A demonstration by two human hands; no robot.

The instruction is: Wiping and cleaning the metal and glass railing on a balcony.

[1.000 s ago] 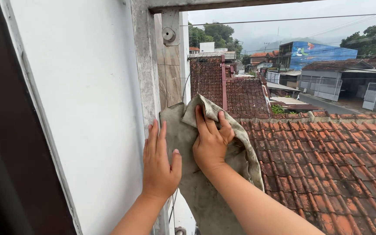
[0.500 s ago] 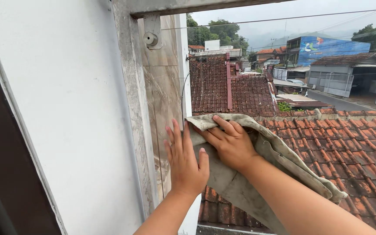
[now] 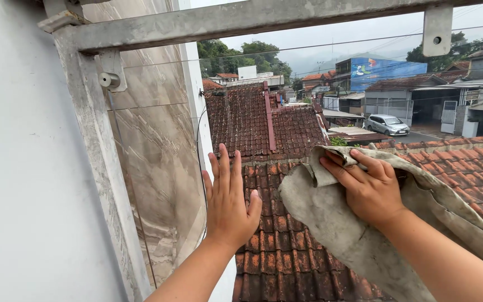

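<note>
**Cloth under the right hand, flat left palm beside it on the pane**

The right hand (image 3: 371, 190) presses down on a grubby grey-beige cotton cloth (image 3: 336, 223), fingers spread across its upper fold and pointing left, toward the window frame. Its grip is a flat press with the fingertips curled slightly over the top edge, not a closed fist. The cloth lies directly beneath and below that hand: its bunched top edge runs roughly level from left to right, while the loose remainder drapes down and along the right forearm toward the lower right corner. So its long axis slants from the hand down to the right.

The left hand (image 3: 229, 201) is open, fingers straight and together, pointing up, palm set flat as if on clear glass; it holds nothing. It stands just beside the cloth's left edge, apart from it by a narrow gap. The right hand is the one on the cloth; the left is nearer the weathered grey painted window frame (image 3: 99, 168), which rises at the left and joins a horizontal bar (image 3: 252, 19) across the top.

Counted: one cloth, two hands, one upright frame post, one top bar, two small frame fittings visible. Beyond lie red clay tiled roofs (image 3: 286, 263) and a silver car (image 3: 386, 124) on the street.
</note>
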